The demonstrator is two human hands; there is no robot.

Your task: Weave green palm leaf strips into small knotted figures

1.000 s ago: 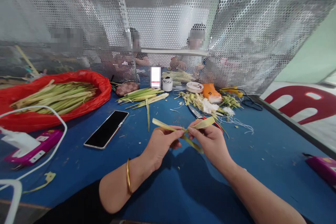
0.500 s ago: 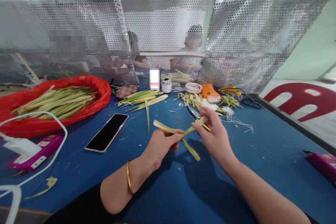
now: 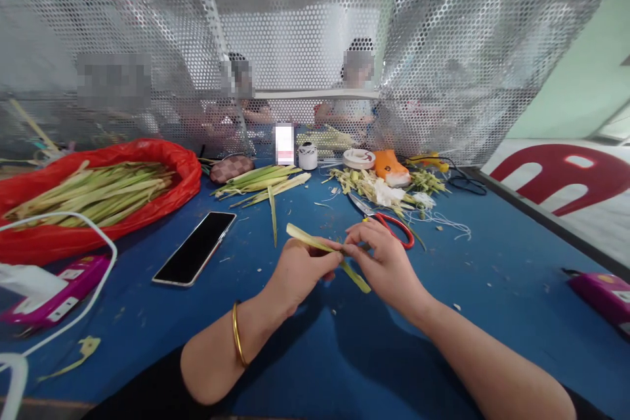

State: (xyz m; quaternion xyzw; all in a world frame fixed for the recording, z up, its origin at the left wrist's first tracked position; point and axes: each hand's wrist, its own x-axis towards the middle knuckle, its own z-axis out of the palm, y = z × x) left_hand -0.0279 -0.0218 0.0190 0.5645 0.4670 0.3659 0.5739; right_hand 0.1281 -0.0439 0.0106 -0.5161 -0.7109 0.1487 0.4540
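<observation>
At mid-frame a leaf strip (image 3: 306,239) is held above the tabletop (image 3: 344,348), gripped by the closed fingers of the left hand (image 3: 301,269) and right hand (image 3: 386,266). A fold is probably being pressed, though hidden; a steady pinch is called for next.

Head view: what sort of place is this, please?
Probably a shared handcraft workshop. A perforated metal screen separates this blue table from other people; a red bag holds green leaf strips; the left hand and right hand pinch one strip near scissors and trimmings.
</observation>
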